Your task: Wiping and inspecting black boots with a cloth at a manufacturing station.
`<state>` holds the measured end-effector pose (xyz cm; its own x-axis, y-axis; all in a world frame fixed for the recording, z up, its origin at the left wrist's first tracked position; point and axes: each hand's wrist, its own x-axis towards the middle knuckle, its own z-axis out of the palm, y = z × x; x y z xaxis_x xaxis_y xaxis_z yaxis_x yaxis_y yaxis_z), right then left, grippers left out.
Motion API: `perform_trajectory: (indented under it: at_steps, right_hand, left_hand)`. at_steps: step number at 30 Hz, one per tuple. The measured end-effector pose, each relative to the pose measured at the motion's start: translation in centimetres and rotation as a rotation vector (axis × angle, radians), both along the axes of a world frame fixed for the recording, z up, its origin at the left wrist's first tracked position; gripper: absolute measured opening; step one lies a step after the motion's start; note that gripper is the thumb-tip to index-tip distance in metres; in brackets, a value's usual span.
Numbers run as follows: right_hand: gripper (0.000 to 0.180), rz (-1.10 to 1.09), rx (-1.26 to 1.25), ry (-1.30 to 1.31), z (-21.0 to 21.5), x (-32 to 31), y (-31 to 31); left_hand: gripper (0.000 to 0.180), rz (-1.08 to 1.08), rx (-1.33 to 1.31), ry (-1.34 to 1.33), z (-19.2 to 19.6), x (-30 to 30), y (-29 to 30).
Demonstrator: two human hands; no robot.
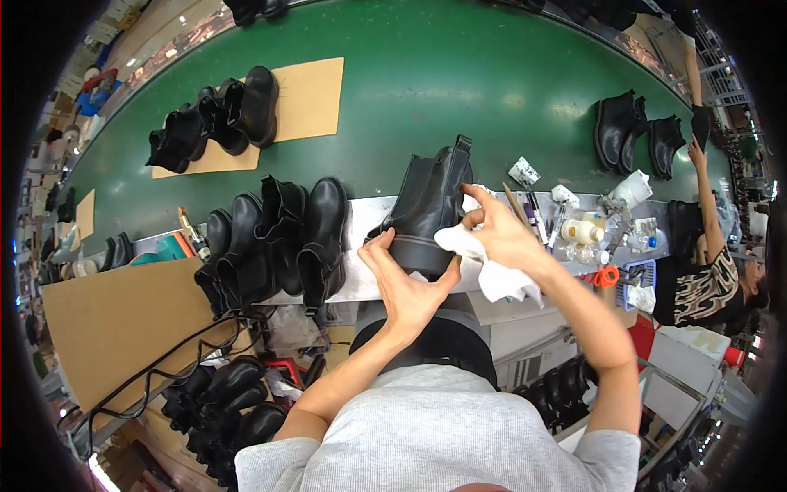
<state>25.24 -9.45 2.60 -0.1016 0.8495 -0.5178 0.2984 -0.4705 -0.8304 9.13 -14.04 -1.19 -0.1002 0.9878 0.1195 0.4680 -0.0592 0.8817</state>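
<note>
Far left: upright black boots (261,107) on a flat tan cardboard sheet (316,94), green tabletop (410,74) under it, smooth and glossy. Near left: a boot cluster (329,213), rounded toes, dull sheen. Center: the black boot (425,201) over the bare metal strip (365,217), can't tell if it rests there; shaft points far, thick sole near, smooth upper, loop at top. Left hand (408,299): grip spread around the sole, thumb opposite fingers. Right hand (500,238): grip pinching a soft, crumpled white cloth (502,280), fingers at boot's right side. Looks like the wipe-down step; next move calls for firm left support, light cloth pressure along sole edge. Right: speckled white block (523,172), squat plastic bottle (582,231). Far right: glossy boot pair (613,131).
</note>
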Motion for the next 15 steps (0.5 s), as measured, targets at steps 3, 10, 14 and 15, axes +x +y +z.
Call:
perform_trajectory:
  at_steps: [3,10,14,15]
  right_hand:
    - [0.073,0.083,-0.08,-0.155,-0.3,1.1,1.1]
    - [0.063,0.412,-0.3,-0.633,3.7,-1.7,5.3]
    - [0.046,0.408,-0.061,-0.272,0.4,0.7,4.0]
    - [0.041,0.347,0.053,0.004,-0.8,1.1,3.3]
  left_hand:
    - [0.085,-0.003,-0.008,-0.003,-0.1,1.2,0.0]
    - [0.089,0.018,-0.051,-0.044,-0.4,2.4,-0.3]
    - [0.082,0.072,0.014,-0.044,0.2,0.3,0.6]
    - [0.082,0.078,0.021,-0.04,0.2,-0.2,0.9]
